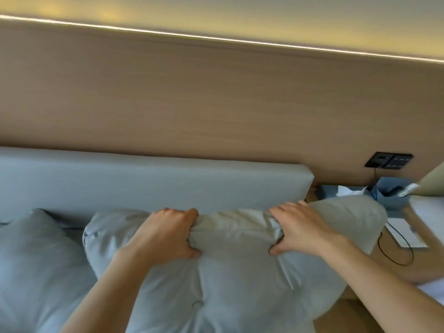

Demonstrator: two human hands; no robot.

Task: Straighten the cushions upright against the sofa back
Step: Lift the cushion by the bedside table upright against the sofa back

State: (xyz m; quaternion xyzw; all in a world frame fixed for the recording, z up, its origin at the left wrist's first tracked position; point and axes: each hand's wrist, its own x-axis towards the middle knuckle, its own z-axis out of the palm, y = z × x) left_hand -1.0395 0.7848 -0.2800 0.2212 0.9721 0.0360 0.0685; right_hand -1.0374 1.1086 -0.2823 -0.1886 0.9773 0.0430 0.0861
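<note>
A large pale grey-blue cushion (235, 280) with a button in its middle leans toward the padded grey sofa back (153, 183). My left hand (168, 234) grips its top edge left of centre, fingers curled over the seam. My right hand (302, 229) grips the same top edge further right, thumb pressed into the front face. A second grey-blue cushion (36, 255) sits at the left, tilted, its upper corner touching the sofa back.
A wooden wall panel (216, 111) rises behind the sofa, with a black switch plate (389, 161) at the right. To the right stands a side table (418, 255) holding a blue tissue box (389, 191), a white card and a black cable.
</note>
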